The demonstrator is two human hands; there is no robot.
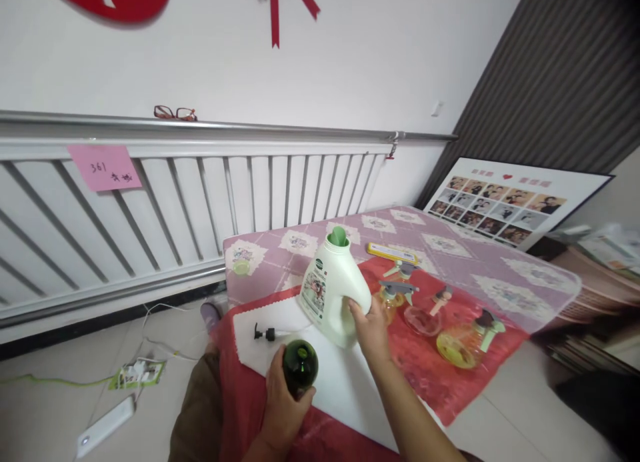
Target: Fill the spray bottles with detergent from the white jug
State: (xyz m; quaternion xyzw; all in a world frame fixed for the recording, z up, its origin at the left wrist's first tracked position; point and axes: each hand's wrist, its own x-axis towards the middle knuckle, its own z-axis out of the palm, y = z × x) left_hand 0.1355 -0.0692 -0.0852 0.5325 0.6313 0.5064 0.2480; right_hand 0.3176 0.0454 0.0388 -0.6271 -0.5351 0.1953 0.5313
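Here, left fingers [275,371] curl around green bottle [301,362].

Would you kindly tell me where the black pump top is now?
In the head view, the black pump top lies left of center on the white sheet, just beyond the green bottle in the left hand.

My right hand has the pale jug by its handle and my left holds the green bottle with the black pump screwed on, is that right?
The black pump isn't screwed on: the head view shows it lying on the white sheet. The rest holds: right hand on the pale jug, left hand on the green bottle.
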